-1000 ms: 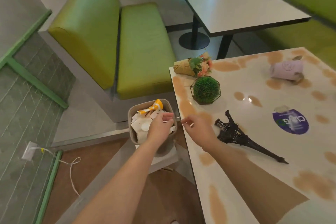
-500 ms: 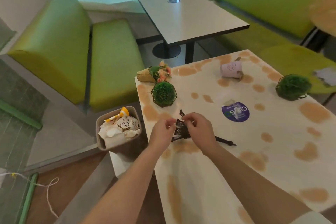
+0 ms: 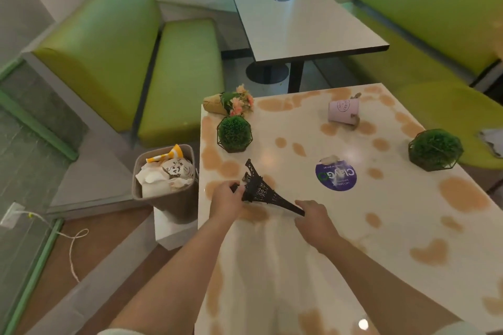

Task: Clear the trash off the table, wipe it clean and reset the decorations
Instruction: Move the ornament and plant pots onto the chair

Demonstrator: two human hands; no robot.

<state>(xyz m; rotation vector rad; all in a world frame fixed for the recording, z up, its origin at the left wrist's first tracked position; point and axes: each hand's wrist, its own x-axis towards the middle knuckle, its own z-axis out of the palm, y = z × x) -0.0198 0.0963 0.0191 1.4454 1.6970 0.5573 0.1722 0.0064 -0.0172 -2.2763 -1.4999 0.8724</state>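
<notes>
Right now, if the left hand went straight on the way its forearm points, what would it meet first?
The left hand points up the table and already holds the base of the black tower model. Beyond that, the first thing in line looks like the near green plant ball, though depth is hard to judge.

Black Eiffel Tower model (image 3: 260,190) lying tilted between both hands, base in left hand (image 3: 226,200), spire tip at right hand (image 3: 313,216), over blotched table (image 3: 353,239).
</notes>
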